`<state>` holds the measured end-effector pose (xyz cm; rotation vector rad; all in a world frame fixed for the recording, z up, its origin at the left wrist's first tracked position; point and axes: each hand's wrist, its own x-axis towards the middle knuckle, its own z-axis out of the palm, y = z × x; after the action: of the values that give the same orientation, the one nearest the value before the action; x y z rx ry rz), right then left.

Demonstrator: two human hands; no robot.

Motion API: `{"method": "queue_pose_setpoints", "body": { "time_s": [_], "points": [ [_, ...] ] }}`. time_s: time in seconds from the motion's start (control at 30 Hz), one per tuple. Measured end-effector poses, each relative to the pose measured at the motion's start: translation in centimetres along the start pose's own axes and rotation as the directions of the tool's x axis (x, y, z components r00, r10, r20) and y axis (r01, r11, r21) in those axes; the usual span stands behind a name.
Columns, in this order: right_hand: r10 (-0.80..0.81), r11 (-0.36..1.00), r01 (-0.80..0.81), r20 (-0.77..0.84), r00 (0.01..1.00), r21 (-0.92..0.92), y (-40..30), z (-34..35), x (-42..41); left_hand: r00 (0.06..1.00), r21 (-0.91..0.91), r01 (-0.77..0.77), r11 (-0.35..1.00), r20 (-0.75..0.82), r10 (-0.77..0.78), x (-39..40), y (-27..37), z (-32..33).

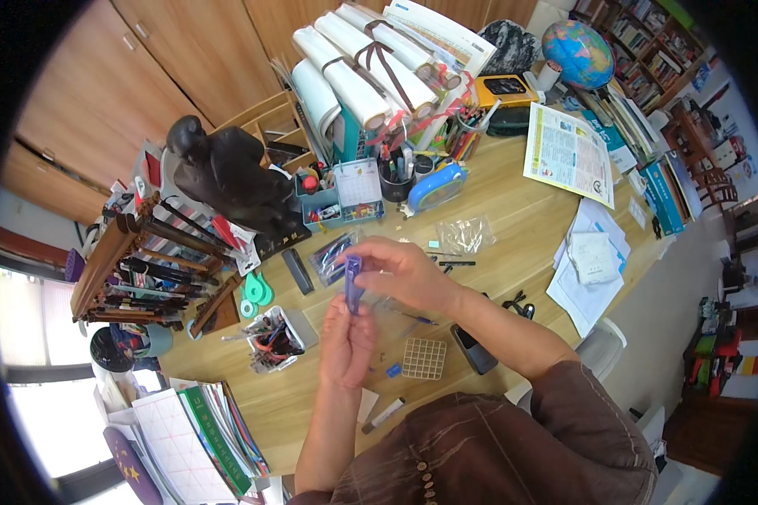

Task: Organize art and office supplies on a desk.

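Observation:
A slim, glossy purple plastic item (354, 284) stands nearly upright above the desk; its exact kind is unclear. My left hand (348, 347) grips its lower end. Around its upper part, the thumb and fingers of my right hand (404, 274) hold it too. Just behind it lies a clear pouch of dark blue pens (335, 255). A blue pen (420, 319) rests on the desk beneath my right forearm. Closer to my body are a beige grid tray (424, 358), a small blue piece (393, 370) and a capped white marker (384, 415).
A white basket of pens and tools (278, 341) stands left, near green tape dispensers (256, 290) and a dark case (297, 271). Behind are a dark statue (234, 170), a desk calendar box (359, 183) and a pen cup (397, 183). A phone (474, 350) lies right.

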<state>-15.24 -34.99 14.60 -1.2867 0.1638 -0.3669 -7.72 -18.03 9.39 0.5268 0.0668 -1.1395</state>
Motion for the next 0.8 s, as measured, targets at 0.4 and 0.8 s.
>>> {"method": "queue_pose_setpoints", "body": {
  "time_s": [0.4,0.8],
  "points": [
    [-0.041,0.901,0.086,0.115,0.993,-0.425,0.4,1.4,-1.6,0.991,0.726,-0.098,0.681,0.009,0.133,-1.2,0.9,-0.3],
    [-0.003,0.386,-0.269,-0.293,0.956,-0.882,12.5,-14.9,-5.5,1.0,0.79,0.012,0.613,-0.003,-0.015,-1.9,0.2,-2.5]
  ]
}}
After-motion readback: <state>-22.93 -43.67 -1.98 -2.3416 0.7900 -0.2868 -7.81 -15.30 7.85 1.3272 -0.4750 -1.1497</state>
